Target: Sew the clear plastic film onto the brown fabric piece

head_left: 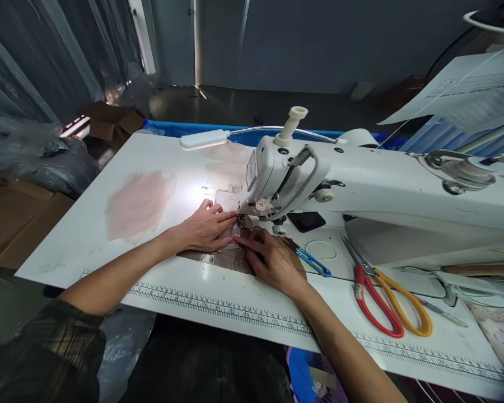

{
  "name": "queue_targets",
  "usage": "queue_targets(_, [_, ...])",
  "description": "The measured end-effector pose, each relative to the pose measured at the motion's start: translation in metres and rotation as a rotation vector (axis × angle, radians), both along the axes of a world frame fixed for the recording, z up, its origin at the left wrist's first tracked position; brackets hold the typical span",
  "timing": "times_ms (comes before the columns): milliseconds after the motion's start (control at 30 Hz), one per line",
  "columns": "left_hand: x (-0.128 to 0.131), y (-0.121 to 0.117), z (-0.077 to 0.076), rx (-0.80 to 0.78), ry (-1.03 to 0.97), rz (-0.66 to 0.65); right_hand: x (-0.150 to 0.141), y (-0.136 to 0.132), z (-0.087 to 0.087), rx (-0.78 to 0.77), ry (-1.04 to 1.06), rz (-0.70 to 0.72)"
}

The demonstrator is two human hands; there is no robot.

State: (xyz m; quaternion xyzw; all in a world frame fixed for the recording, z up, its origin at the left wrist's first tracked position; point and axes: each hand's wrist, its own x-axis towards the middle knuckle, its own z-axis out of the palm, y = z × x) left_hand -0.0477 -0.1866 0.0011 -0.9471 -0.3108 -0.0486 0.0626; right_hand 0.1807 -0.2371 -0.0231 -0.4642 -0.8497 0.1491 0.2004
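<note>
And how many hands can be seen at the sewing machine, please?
2. The left hand lies fairly flat, its fingers pointing toward the head of the sewing machine; the right hand, fingers bent, is over the brown material. No other hand shows.

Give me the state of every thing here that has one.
Left hand, palm down, fingers extended
Right hand, fingers bent
Brown sheet, partly under the hands
Sewing machine, cannot tell whether running
White lamp, apparently lit
Scissors, lying down, handles apart
Blue tool, lying down
Paper sheet, tilted
</note>
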Motion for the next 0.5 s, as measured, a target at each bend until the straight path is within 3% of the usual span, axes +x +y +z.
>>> queue_targets(133, [-0.001, -0.001, 0.002, -0.032, 0.011, 0.011, 0.000, 0.000, 0.000, 0.004, 0.005, -0.001])
queue_targets(233, [-0.003, -0.012, 0.012, -0.081, -0.038, 0.000, -0.001, 0.001, 0.000, 0.012, -0.003, -0.003])
queue_targets(400, [-0.013, -0.050, 0.040, -0.184, -0.156, -0.227, -0.002, 0.000, -0.002, 0.028, -0.016, -0.012])
queue_targets(500, [-0.025, -0.063, 0.048, -0.095, -0.209, -0.305, -0.004, -0.001, -0.001, 0.038, -0.022, -0.027])
